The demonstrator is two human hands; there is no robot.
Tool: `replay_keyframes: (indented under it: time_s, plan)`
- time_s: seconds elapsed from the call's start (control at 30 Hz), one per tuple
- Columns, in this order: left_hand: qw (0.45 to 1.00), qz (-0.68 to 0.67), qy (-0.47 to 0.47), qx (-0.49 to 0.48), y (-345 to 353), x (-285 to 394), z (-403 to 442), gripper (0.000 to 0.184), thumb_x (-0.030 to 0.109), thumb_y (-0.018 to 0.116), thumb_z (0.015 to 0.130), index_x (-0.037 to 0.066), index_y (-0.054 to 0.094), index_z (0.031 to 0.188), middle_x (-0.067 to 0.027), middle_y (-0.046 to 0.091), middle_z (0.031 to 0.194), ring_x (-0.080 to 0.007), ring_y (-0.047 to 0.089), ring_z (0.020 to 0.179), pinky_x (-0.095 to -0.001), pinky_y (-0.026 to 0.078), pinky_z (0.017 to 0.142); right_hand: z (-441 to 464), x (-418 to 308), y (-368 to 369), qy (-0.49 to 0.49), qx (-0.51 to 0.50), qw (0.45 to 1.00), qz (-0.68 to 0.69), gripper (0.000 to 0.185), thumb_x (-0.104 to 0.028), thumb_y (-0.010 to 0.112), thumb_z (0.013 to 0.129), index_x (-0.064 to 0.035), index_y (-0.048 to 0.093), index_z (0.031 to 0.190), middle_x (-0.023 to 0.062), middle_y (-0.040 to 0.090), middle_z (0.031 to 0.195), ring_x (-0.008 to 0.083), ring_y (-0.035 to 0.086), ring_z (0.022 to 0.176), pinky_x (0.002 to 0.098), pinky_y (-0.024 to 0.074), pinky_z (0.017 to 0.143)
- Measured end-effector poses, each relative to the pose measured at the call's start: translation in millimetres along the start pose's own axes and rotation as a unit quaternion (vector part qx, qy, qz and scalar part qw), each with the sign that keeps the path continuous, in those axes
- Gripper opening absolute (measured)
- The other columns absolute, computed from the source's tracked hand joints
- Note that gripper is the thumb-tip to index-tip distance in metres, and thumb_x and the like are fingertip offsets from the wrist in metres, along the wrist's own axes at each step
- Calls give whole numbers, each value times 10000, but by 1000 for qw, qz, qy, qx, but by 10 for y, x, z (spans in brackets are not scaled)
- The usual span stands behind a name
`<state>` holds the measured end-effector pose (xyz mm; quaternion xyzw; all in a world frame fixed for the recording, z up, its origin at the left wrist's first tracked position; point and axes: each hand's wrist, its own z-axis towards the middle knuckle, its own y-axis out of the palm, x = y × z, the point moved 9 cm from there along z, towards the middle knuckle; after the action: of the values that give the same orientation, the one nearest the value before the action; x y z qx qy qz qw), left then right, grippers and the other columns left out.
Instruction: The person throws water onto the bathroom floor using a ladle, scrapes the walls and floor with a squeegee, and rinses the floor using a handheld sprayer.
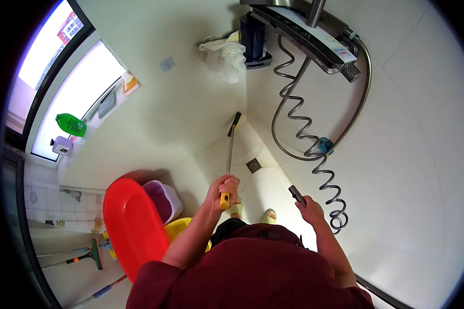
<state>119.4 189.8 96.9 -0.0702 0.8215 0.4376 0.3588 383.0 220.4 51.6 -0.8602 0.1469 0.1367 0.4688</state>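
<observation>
My left hand [225, 188] is closed round the yellow handle of a long brush [230, 149]. The brush's dark head [234, 124] is against the wall near the corner. On the right, my right hand [310, 210] grips a dark grey sprayer [297, 195], which points up and to the left. A coiled metal hose [314, 154] hangs beside it, its lower loops to the right of my hand. Between the two hands lies a square floor drain [253, 165].
A red tub [135, 226], a purple basin [162, 201] and a yellow basin [178, 227] stand at the left. Bottles, one of them green [71, 124], line the window sill. A shower unit [304, 38] hangs on the wall above, near a white bag [226, 55].
</observation>
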Motion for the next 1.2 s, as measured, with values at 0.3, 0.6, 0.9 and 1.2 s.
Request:
replay_keyframes:
  time_s: [0.3,0.6,0.9,1.2]
  plan:
    - [998,63,-5,10,-484,580,1294,228,118,400,845,95,349,624,12,347,503,-77,347,376,-189,355,362,8,260,60,39,35,998,29,396,-420,543,769,-80,515,971,167,607,785,349,583,770,428,450,656]
    - [964,182,188,43,-897,408,2593,232,123,375,863,100,311,641,-18,315,545,-124,327,452,-236,314,410,-90,55,-64,18,42,999,2,396,-425,548,765,-89,517,973,162,604,728,353,586,697,433,453,608]
    - [959,209,189,27,-138,634,2403,224,60,350,805,107,321,589,-2,340,515,-108,357,439,-206,340,421,-34,497,-26,46,86,995,37,382,-390,564,765,-78,510,979,170,605,786,363,582,751,432,451,635]
    - [906,300,270,124,-376,1068,3793,57,25,391,772,12,422,727,-118,464,645,-232,485,540,-346,444,512,7,791,106,58,86,994,20,335,-347,562,774,-63,515,946,172,597,775,371,576,748,436,442,622]
